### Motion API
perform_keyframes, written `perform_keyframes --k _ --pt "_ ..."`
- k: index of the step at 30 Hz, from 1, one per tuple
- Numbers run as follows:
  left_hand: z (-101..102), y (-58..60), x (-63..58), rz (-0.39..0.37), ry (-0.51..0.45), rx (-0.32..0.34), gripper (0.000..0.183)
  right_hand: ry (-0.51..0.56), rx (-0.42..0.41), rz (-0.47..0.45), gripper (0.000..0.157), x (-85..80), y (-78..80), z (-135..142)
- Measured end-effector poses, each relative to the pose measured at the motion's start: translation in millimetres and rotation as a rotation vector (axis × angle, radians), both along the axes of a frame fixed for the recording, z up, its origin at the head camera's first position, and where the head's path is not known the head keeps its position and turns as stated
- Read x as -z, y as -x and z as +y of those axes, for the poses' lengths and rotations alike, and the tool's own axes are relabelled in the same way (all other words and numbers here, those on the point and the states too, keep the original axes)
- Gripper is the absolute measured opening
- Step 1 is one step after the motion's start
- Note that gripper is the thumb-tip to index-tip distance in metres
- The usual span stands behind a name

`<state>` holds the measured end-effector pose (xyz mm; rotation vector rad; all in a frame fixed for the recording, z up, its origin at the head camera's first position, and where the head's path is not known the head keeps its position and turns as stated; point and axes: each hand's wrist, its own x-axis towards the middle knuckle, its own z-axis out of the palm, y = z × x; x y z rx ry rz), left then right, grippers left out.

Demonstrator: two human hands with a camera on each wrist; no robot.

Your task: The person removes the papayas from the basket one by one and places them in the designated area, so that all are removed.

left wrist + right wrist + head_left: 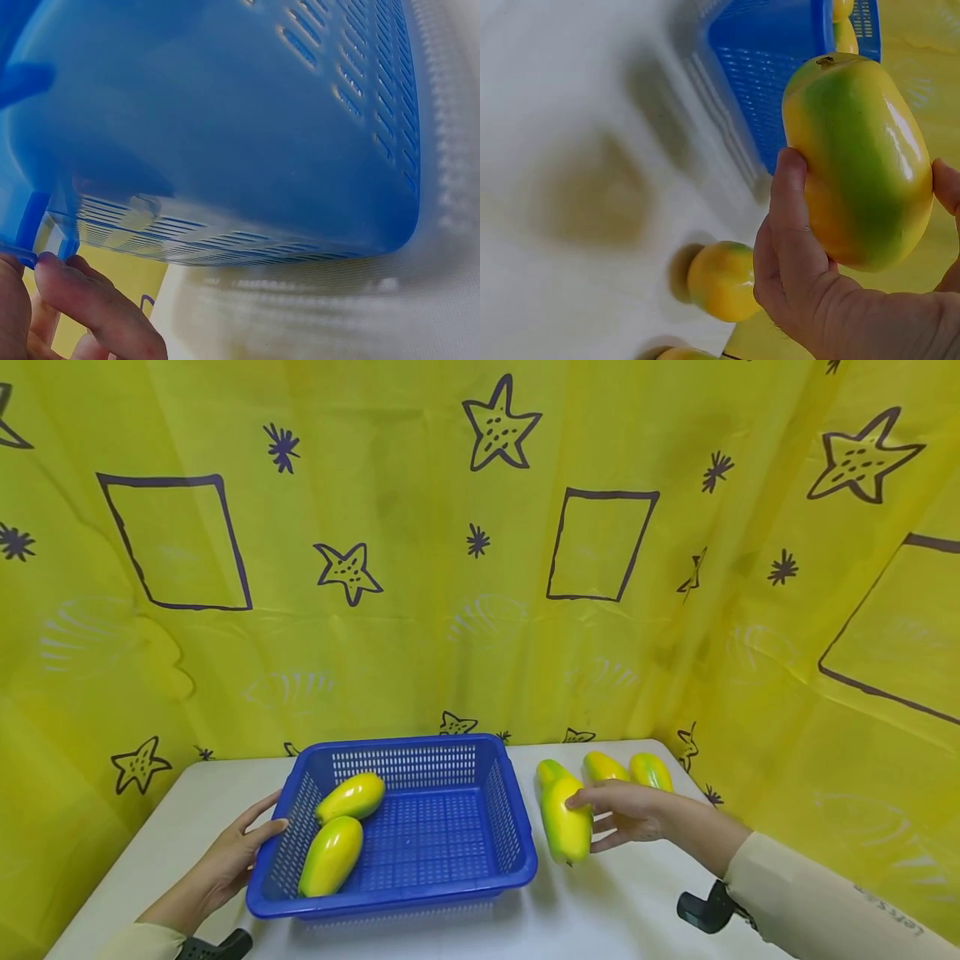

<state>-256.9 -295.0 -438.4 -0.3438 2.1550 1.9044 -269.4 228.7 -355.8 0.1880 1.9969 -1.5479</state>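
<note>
My left hand (228,856) grips the left rim of a blue plastic basket (405,896), thumb and fingertips at the edge. In the left wrist view its fingers (97,304) curl at the rim beside the slotted wall. Two yellow-green mangoes, one behind (351,797) and one in front (332,857), lie at the basket's left end. To the right of the basket, my right hand (628,812) holds another mango (566,827) between thumb and fingers. The right wrist view shows that mango (862,165) raised above the table, its stem end toward the basket.
Behind the right hand, more mangoes rest on the white table (637,893): one partly hidden (551,769), one in the middle (602,766) and one at right (652,770). A yellow curtain (420,660) with dark star drawings hangs along the table's back and sides.
</note>
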Motion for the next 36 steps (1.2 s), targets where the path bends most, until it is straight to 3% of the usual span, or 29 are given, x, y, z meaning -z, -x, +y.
perform_keyframes --k 36 --pt "1.2 -0.5 -0.8 -0.007 0.009 -0.017 0.079 -0.100 0.067 -0.048 0.065 44.8 4.6 25.1"
